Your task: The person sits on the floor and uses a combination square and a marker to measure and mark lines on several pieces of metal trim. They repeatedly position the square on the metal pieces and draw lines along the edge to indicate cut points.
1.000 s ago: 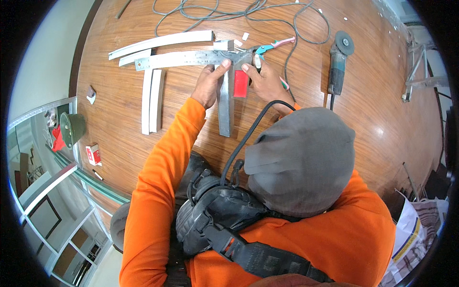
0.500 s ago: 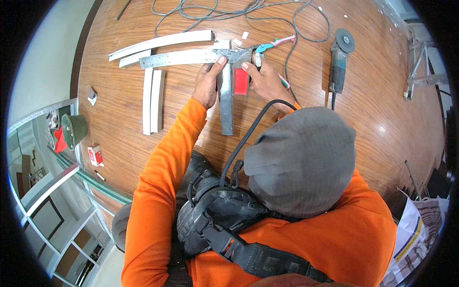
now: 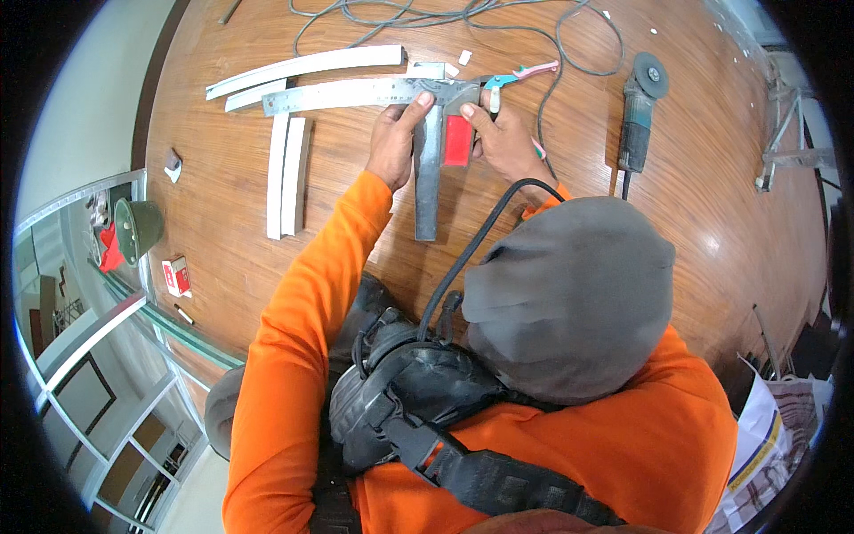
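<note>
A steel square [image 3: 347,93] with a long marked blade and a red-faced stock lies across a grey metal bar [image 3: 428,191]. My left hand [image 3: 394,142] grips the bar from its left side, its thumb pressed where blade and bar cross. On the other side my right hand [image 3: 507,142] is closed round the square's stock, thumb on top. A slim white pen-like piece [image 3: 495,100] rises by the right fingers; whether they hold it is unclear. Just past that hand are snips [image 3: 525,73] with pink and teal handles, partly hidden.
White metal profiles [image 3: 307,64] lie on the wood-look floor to the left, some pointing toward me. An angle grinder [image 3: 638,116] rests at the right. Dark cable [image 3: 374,20] loops along the far side. A green bucket [image 3: 142,230] and red-and-white box [image 3: 176,276] stand far left.
The whole picture has shifted slightly. Both hands keep their hold on the bar and the square, which stay crossed in nearly the same way.
</note>
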Demonstrator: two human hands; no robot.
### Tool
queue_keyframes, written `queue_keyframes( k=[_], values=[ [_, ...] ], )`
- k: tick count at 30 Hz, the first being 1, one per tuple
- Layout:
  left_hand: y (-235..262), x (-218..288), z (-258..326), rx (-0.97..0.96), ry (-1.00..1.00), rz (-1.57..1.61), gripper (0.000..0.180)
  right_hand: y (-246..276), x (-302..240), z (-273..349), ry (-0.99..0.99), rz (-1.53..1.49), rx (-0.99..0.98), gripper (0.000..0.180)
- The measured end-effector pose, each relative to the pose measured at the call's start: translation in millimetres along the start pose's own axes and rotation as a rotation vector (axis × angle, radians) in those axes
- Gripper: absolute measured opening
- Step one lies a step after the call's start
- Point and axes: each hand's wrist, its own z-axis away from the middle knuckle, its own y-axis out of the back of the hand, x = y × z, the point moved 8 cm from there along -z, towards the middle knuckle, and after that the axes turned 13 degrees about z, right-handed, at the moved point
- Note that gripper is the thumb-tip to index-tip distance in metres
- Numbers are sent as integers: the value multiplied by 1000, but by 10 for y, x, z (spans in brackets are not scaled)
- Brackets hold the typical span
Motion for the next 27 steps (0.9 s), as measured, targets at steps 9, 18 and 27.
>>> queue_keyframes(
  k=[9, 18, 27],
  values=[
    [82, -45, 44, 68, 81, -33, 49, -58, -2, 6, 21, -102, 44, 36],
    [173, -47, 56, 111, -62, 40, 40, -143, 16, 11, 15, -96, 61, 32],
    [206, -111, -30, -7, 60, 178, 40, -102, -172, 57, 40, -31, 92, 29]
  ],
)
